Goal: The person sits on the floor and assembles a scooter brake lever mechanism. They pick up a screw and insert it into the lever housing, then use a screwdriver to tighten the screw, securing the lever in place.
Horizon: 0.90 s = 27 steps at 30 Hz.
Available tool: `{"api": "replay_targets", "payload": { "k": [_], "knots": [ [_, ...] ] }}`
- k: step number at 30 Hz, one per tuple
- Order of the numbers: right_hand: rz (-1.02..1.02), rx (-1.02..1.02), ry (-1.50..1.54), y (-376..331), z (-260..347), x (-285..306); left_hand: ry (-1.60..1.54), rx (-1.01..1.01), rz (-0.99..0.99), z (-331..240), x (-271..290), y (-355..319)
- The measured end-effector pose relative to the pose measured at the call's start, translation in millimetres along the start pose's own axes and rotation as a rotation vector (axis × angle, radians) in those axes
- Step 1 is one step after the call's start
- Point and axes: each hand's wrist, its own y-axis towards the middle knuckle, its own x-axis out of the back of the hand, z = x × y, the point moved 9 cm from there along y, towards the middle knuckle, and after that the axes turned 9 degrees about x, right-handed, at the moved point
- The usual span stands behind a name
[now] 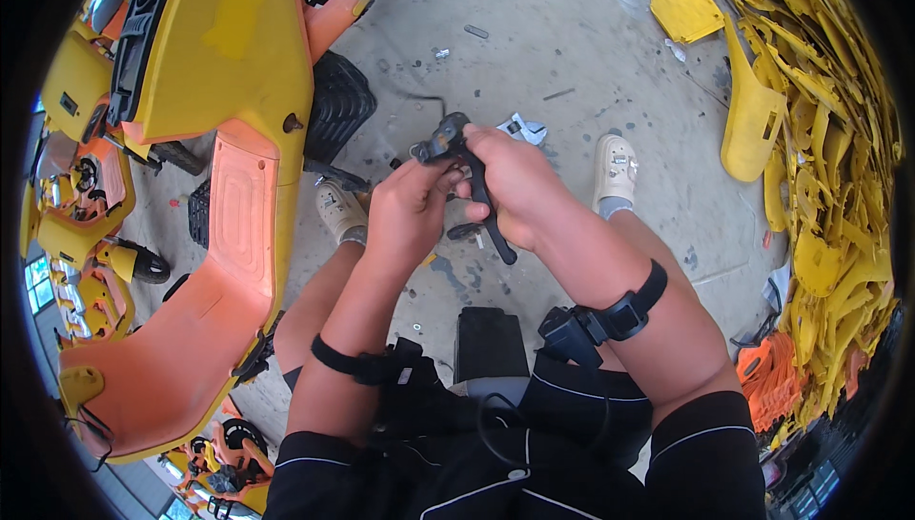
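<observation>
Between my hands, in the middle of the view, is a black brake lever (441,144) with a bulky clamp end and a long, dark blade slanting down and right. My right hand (515,177) is closed around it, thumb up at the clamp end, with the blade passing below the palm. From the other side, my left hand (410,201) is closed with its fingertips pinched against the lever's underside. A thin dark cable or rod rises beyond the clamp end; whether it joins the lever I cannot tell. My fingers hide part of the lever.
A yellow and orange scooter body (229,62) stands close on my left, with more scooters behind it. At the right rises a tall pile of yellow panels (810,167), with orange pieces (770,382) below. Scraps and a plastic packet (524,129) lie on the concrete floor.
</observation>
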Motion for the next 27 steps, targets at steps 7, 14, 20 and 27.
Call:
{"api": "replay_targets", "payload": {
  "k": [7,14,20,27],
  "knots": [
    [0.127,-0.122,0.118,4,-12,7,-0.163,0.255,0.31,29,-16,-4],
    [0.165,-0.16,0.158,5,-12,12,-0.259,0.247,0.234,14,-9,-2],
    [0.228,-0.155,0.087,5,-13,9,-0.276,0.241,0.245,10,0,2],
    [0.203,-0.104,-0.013,9,-13,9,-0.289,0.294,0.28,19,-2,0]
  ]
}}
